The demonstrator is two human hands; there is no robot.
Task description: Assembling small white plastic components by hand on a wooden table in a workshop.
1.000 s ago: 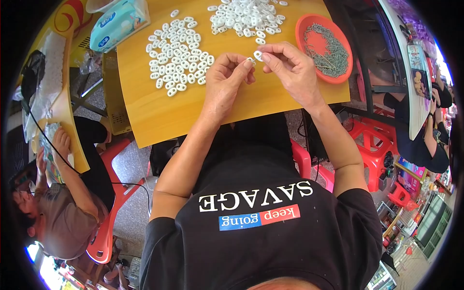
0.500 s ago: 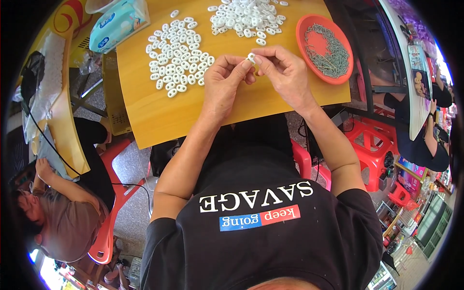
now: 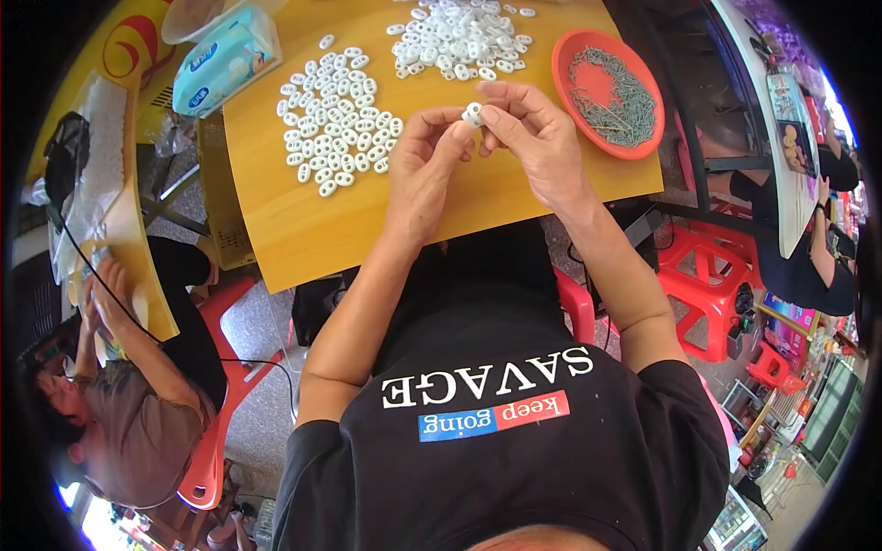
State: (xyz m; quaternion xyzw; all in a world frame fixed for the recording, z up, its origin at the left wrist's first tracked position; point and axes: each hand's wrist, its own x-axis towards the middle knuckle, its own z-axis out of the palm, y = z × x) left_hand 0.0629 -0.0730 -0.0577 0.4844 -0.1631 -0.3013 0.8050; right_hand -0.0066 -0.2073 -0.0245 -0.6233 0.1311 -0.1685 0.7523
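A small white oval plastic piece with two holes [image 3: 472,112] is pinched between my hands, above the wooden table [image 3: 312,234]. My left hand [image 3: 427,151] is closed on it with thumb and fingers. From the other side, the thumb and fingertips of my right hand [image 3: 537,138] also grip it. Whether a screw is between the fingers is too small to tell. Left of my hands, many similar white pieces [image 3: 338,133] lie spread in one layer. Beyond them sits a heaped pile of white pieces [image 3: 459,39]. To the right, a red plastic bowl [image 3: 562,81] holds grey screws [image 3: 636,115].
A blue tissue pack [image 3: 225,64] stands at the table's far left. At the left, a seated co-worker [image 3: 138,422] has both hands at another table [image 3: 152,285]. Red plastic stools [image 3: 703,275] stand on the right, near a dark metal frame [image 3: 735,165].
My hands stay together on the white piece, which has turned slightly so its holes show more. The view has shifted a little. The co-worker's hands have moved farther up along their table.
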